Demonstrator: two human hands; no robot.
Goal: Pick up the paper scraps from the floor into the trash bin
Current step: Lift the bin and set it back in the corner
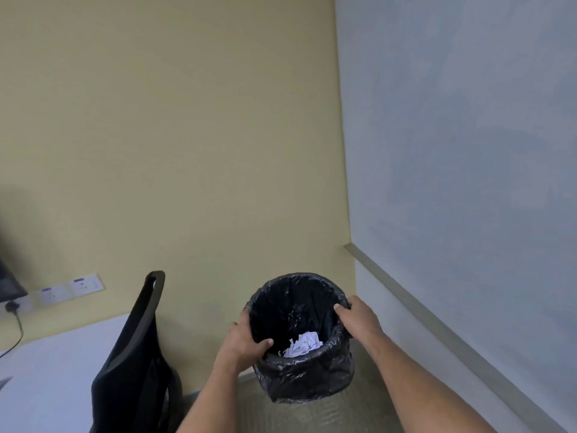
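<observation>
You are gripping the bin (307,378) with left hand (246,337) and right hand (359,320), both closed on its rim; scraps (303,343) are lying inside, none showing on the floor.

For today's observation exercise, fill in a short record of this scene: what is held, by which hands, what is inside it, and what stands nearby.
held: bin, lined with a black bag
left hand: grips the near-left rim
right hand: grips the right rim
inside: white paper scraps at the bottom
nearby: black chair to the left, beside a white desk
scraps on floor: none visible
</observation>
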